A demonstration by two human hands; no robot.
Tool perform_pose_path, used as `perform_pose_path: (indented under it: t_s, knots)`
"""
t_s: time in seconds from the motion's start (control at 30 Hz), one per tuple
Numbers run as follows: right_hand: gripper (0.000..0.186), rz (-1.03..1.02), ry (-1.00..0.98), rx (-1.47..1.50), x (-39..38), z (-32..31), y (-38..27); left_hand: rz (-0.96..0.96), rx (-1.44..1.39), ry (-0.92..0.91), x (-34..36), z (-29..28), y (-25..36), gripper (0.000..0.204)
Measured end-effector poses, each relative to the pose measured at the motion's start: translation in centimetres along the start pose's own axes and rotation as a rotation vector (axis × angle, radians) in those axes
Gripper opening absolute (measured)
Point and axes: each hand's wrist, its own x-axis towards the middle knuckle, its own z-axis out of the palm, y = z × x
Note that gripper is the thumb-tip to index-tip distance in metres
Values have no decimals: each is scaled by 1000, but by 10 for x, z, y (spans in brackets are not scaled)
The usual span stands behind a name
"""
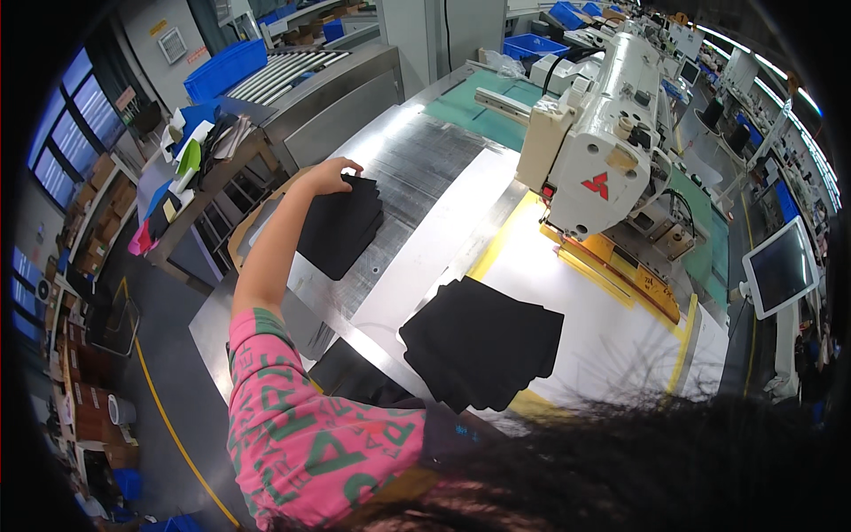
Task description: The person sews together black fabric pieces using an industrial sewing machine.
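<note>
My left hand (pixel 330 177) is at the far end of a smaller stack of black pieces (pixel 339 232), its fingers drawn in near the top corner; I cannot tell whether they pinch a piece or only touch the edge. My arm, in a pink sleeve (pixel 310 426) with green lettering, reaches forward along the left side of that stack, which lies on the bare metal tabletop (pixel 424 168). My right hand is out of view, so I cannot tell how its fingers stand. Nearer me and to the right, a larger stack of black pieces (pixel 483 341) lies loosely fanned, its edges uneven, partly over a white work surface (pixel 589 341) with yellow strips. Beyond it stands the white sewing machine (pixel 592 133), with a yellow-orange bar (pixel 620 275) under its head. Dark hair (pixel 674 465) covers the lower right of my view.
</note>
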Motion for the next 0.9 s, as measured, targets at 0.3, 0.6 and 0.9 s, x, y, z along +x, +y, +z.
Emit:
perform_pose_path:
  t_s: [0.3, 0.6, 0.9]
  knots:
    - [26, -48, -75, -32, 53, -10, -28, 98, 25, -134, 18, -7, 2, 27]
    - [23, -344, -92, -180, 159, 11, -73, 311, -52, 109, -34, -41, 56, 14]
    - [18, -482, -30, -181, 208, 51, -104, 369, 80, 172, -13, -10, 63, 19]
